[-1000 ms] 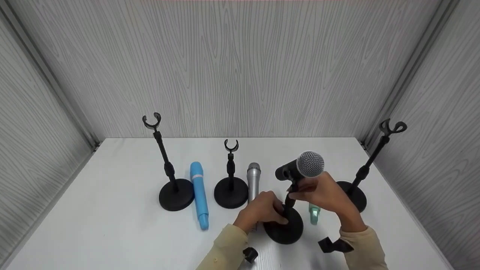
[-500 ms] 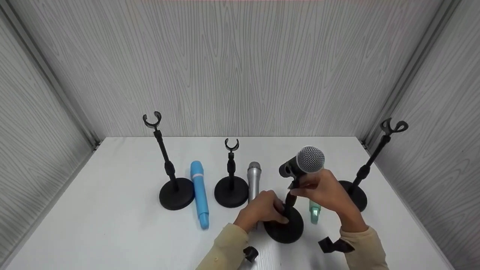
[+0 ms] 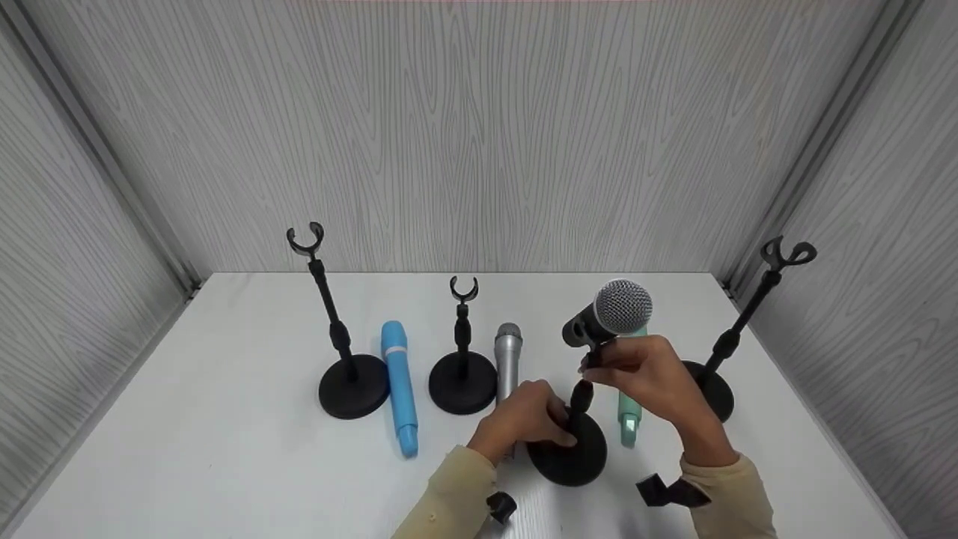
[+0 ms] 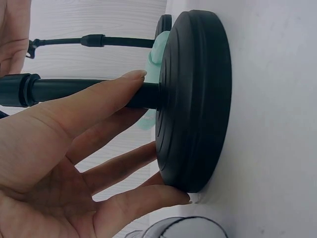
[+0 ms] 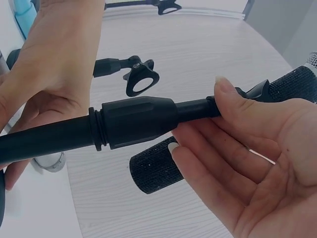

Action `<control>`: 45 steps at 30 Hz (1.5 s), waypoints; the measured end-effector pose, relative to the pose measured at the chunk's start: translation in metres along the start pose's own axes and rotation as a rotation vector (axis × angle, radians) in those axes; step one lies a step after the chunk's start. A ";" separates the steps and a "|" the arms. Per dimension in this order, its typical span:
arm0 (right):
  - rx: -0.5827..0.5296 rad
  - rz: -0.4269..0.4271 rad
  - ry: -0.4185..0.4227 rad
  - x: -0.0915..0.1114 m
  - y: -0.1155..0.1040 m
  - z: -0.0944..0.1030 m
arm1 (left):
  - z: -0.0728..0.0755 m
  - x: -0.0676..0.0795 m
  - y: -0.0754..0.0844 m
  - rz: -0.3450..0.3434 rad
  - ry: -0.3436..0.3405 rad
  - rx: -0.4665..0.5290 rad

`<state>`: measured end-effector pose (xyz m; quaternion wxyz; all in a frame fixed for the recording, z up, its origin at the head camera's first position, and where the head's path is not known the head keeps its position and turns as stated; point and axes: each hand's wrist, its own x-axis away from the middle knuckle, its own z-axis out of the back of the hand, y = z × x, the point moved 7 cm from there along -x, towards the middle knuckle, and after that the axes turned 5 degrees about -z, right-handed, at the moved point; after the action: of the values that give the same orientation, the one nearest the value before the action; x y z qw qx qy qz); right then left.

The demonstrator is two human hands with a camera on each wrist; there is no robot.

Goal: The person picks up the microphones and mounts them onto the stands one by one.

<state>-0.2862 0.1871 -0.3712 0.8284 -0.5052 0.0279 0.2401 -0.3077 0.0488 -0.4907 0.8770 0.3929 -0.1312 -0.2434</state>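
Observation:
In the head view a black microphone (image 3: 623,307) with a silver mesh head sits tilted in the clip of a short black microphone stand (image 3: 572,460). My left hand (image 3: 524,415) grips this stand low down, its thumb along the pole and other fingers at the round base (image 4: 198,99) in the left wrist view. Just under the clip, my right hand (image 3: 647,374) pinches the thin upper tube (image 5: 193,110). The tube shows above the thicker collar (image 5: 138,121) in the right wrist view. Behind the right hand lies a green microphone (image 3: 629,419), partly hidden.
A silver microphone (image 3: 507,355) lies beside the left hand, its lower part covered. Further left are a blue microphone (image 3: 400,389), a short stand (image 3: 462,385) and a tall stand (image 3: 352,389). Another tall stand (image 3: 726,344) rises behind the right forearm, near the side wall.
My right hand has risen slightly, and the microphone and clip have moved up with it. More of the upper tube shows above the collar. The left hand has stayed at the base.

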 end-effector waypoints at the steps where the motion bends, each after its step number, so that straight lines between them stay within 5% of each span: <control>1: -0.007 0.011 0.006 0.000 -0.001 0.001 | 0.000 0.000 -0.001 0.003 -0.002 0.003; 18: -0.022 -0.012 0.160 0.003 -0.014 0.006 | 0.000 0.002 -0.001 0.036 -0.011 -0.005; 45: -0.146 0.030 0.333 0.002 -0.029 0.009 | 0.001 0.004 0.003 -0.001 0.009 0.015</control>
<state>-0.2742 0.1849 -0.3433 0.7697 -0.5964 0.1546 0.1669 -0.3037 0.0472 -0.4875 0.8744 0.4008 -0.1290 -0.2410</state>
